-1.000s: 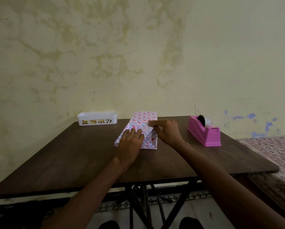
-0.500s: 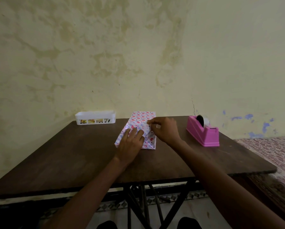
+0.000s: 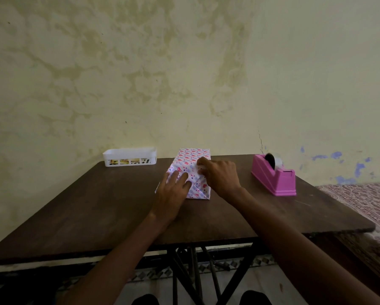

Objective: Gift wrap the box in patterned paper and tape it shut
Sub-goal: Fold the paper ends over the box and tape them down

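1. The dark wooden tabletop (image 3: 96,205) carries everything, and both forearms reach over its near edge
2. The left hand (image 3: 173,190) lies flat with fingers spread, pressing the folded flap on the near end of the box (image 3: 191,156)
3. The right hand (image 3: 220,175), fingers curled, seems to pinch a fold of the patterned paper (image 3: 198,188) at the box's top near edge
4. The box, wrapped in white paper with pink and blue shapes, sits mid-tabletop
5. A pink tape dispenser (image 3: 275,177) stands apart to its right
6. A white slotted basket (image 3: 129,156) sits at the far edge to the left; any print on its contents is too blurred to read

One box (image 3: 190,158), one dispenser (image 3: 275,178), one basket (image 3: 129,155)
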Demonstrator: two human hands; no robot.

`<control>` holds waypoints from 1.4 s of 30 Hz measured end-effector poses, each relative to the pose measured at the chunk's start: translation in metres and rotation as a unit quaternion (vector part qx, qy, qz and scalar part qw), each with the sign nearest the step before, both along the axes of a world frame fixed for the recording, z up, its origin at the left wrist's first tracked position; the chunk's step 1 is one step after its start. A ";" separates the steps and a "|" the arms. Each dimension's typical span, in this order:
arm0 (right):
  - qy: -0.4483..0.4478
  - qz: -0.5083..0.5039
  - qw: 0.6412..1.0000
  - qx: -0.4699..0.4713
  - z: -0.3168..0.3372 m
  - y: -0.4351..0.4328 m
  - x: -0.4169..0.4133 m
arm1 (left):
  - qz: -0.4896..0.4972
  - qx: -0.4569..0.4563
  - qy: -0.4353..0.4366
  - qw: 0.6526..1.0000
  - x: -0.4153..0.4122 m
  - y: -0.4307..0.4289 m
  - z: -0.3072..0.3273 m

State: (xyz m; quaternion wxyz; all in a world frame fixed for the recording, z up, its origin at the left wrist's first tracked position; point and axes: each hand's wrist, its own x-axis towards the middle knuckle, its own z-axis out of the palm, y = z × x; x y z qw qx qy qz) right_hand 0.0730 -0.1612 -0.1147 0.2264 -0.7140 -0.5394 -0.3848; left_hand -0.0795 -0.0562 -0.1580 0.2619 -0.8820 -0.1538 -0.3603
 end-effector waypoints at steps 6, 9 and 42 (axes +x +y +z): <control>-0.035 -0.019 0.997 -0.065 0.003 0.001 -0.002 | -0.030 -0.146 -0.098 0.984 -0.021 0.016 -0.005; -0.040 -0.020 0.997 -0.061 0.005 0.001 -0.005 | -0.022 -0.262 -0.113 0.958 -0.026 0.018 -0.005; 0.030 -0.032 0.998 -0.041 0.009 0.001 -0.012 | -0.057 -0.334 -0.124 0.933 -0.069 0.021 0.000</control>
